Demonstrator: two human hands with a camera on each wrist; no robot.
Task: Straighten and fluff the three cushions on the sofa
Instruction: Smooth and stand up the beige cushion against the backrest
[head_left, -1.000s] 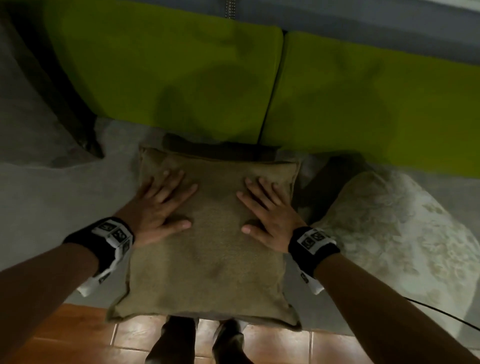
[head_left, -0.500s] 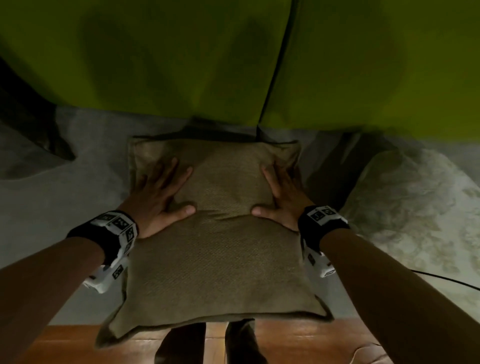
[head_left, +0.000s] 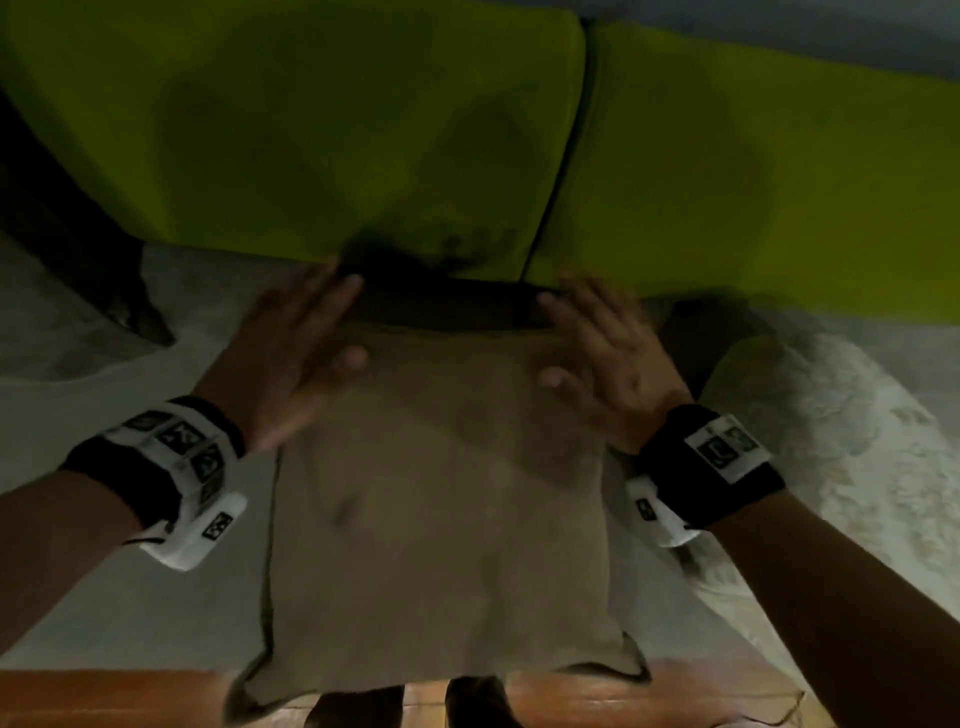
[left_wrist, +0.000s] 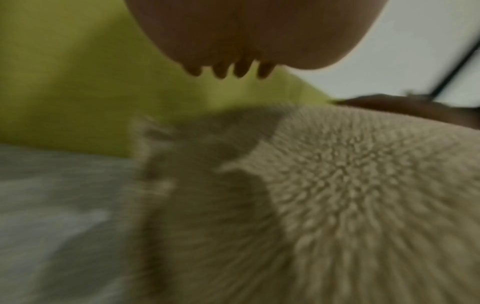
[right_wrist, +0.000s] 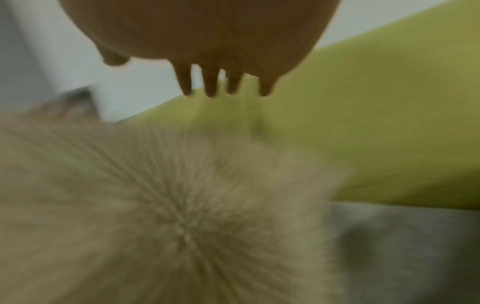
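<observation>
Cushion (head_left: 436, 525) square, coarse tan weave | left hand (head_left: 291, 364), right hand (head_left: 608, 364) grip slack, fingers straight

**Banded wrists, bare forearms, dark shoes**

The left grip (head_left: 291, 358) and right grip (head_left: 608, 364) are bare, as are both forearms. Each wrist wears a black band (head_left: 130, 467) faced with white tags printed in black square markers (head_left: 724, 447), with a white block (head_left: 200, 535) fixed beneath. Dark shoes (head_left: 358, 709) show below.
</observation>
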